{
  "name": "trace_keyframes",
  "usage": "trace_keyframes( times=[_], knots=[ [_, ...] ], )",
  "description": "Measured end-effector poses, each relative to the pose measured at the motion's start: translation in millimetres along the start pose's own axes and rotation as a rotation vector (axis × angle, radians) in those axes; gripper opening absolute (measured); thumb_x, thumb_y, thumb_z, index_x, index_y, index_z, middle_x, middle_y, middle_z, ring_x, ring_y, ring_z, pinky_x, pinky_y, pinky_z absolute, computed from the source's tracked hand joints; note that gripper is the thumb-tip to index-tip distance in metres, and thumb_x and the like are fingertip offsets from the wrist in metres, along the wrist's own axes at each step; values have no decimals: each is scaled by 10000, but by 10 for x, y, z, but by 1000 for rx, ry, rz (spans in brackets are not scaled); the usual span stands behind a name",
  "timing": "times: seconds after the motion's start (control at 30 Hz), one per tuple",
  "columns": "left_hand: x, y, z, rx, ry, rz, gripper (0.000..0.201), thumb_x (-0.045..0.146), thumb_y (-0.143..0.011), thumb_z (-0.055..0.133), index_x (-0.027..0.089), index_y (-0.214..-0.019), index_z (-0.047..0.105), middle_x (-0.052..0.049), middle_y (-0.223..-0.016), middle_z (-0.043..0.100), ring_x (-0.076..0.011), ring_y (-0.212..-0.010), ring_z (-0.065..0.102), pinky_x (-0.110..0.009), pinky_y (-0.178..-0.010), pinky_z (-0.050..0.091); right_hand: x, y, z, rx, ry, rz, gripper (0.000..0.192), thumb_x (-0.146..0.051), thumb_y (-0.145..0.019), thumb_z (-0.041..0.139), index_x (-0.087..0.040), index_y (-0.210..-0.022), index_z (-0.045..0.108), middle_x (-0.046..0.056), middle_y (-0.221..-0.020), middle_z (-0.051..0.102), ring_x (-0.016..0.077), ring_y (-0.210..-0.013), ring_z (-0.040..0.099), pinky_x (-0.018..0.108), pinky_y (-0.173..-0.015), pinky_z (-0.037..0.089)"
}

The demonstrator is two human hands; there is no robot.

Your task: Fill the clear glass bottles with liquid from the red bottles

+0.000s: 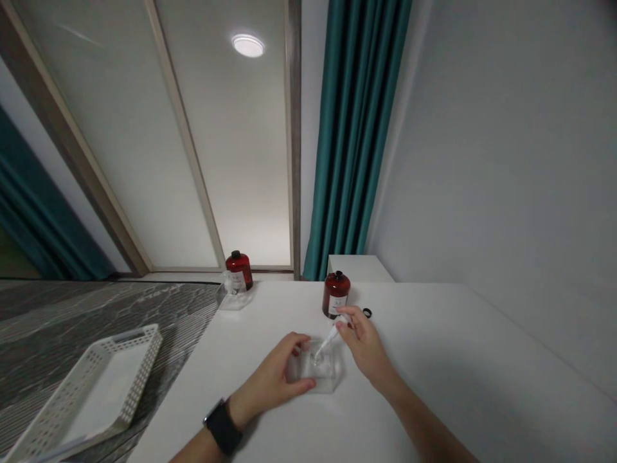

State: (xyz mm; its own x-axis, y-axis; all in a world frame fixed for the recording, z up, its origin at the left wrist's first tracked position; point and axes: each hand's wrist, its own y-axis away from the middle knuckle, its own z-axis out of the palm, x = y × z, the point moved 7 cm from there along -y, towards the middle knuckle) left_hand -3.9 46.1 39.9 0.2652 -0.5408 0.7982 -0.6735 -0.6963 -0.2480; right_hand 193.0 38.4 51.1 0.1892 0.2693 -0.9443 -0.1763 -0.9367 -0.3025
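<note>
On the smooth white desk [434, 360], a small clear plastic box [319, 372] is gripped at its left side by the left hand [274, 379], with the thumb and fingers curled around its wall. A thin white dropper [328, 339] is pinched between the fingertips of the right hand [365, 347] and is tilted down into the box. A round dark red bottle [335, 294] with a black cap is seen just behind the hands, and a white perforated tray [96, 389] is placed well apart at the left.

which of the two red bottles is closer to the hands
The red bottle on the white table, just beyond the right hand, is closer. The other bottle stands farther back left, behind a small clear container.
</note>
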Motion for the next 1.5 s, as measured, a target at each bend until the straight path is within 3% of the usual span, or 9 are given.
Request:
trace_keyframes(
  times=[0.17, 0.3, 0.4, 0.53, 0.63, 0.7, 0.83, 1.17, 1.5],
  knots=[
    [18, -7, -5, -17, 6, -8, 574, 230, -779, 719, 206, -1301, 480, -104, -1239, 600, -277, -1114, 571, -428, -994, 446, 83, -79, -139, -228, 48, 68, 237, -387, -830, 686, -210, -987, 695, -9, -797, 639, 175, -738, 573, 297, -707, 454],
    [32, -12, -8, -25, 2, -20, 564, 215, -776, 706, 209, -1295, 487, -104, -1239, 602, -281, -1135, 566, -428, -1002, 443, 59, -78, -210, -300, 44, 84, 237, -374, -737, 789, -197, -886, 736, 11, -830, 711, 187, -768, 623, 295, -705, 474],
    [25, -2, -14, -15, -4, -15, 556, 243, -792, 707, 214, -1302, 487, -108, -1246, 606, -284, -1138, 572, -426, -1002, 452, 34, -137, -360, -177, 24, 63, 319, -472, -773, 746, -192, -917, 702, 28, -823, 721, 201, -779, 642, 308, -702, 489],
    [3, 13, -16, -4, -9, -9, 569, 243, -796, 708, 223, -1317, 482, -108, -1258, 611, -288, -1146, 581, -426, -1001, 459, 83, -259, -795, 183, 47, -3, 405, -585, -859, 595, -220, -1030, 557, 19, -841, 671, 191, -763, 617, 306, -685, 473],
    [1, 17, -13, -1, -11, -4, 580, 227, -786, 711, 221, -1320, 483, -111, -1262, 612, -291, -1150, 583, -429, -1005, 459, 218, -312, -1072, 373, 144, -29, 389, -596, -838, 587, -240, -957, 487, 14, -845, 630, 195, -741, 600, 312, -671, 461],
    [2, 15, -15, 3, -15, -4, 580, 222, -785, 712, 220, -1319, 486, -110, -1258, 616, -289, -1146, 586, -430, -1008, 459, 323, -332, -1137, 408, 254, -38, 387, -583, -769, 642, -248, -850, 467, 19, -817, 620, 219, -758, 602, 335, -692, 458],
    [6, 11, -16, -1, -21, -3, 579, 228, -793, 708, 219, -1325, 479, -112, -1264, 612, -289, -1152, 584, -430, -1008, 461, 447, -327, -1040, 385, 522, -78, 295, -475, -724, 669, -257, -751, 473, 12, -729, 572, 253, -749, 564, 374, -731, 422],
    [3, 15, -20, -3, -40, 14, 566, 238, -808, 700, 221, -1328, 477, -108, -1260, 614, -283, -1153, 585, -422, -1000, 473, 396, -264, -517, 169, 957, -242, 140, -214, -793, 640, -248, -782, 505, 45, -792, 604, 279, -863, 544, 424, -894, 382],
    [53, 7, -30, -8, -39, 6, 553, 257, -810, 705, 216, -1316, 486, -107, -1242, 617, -279, -1132, 593, -416, -982, 482, 484, -249, -552, 106, 1037, -230, 189, -259, -780, 687, -234, -913, 555, 85, -985, 628, 310, -988, 553, 430, -878, 404]
  ],
)
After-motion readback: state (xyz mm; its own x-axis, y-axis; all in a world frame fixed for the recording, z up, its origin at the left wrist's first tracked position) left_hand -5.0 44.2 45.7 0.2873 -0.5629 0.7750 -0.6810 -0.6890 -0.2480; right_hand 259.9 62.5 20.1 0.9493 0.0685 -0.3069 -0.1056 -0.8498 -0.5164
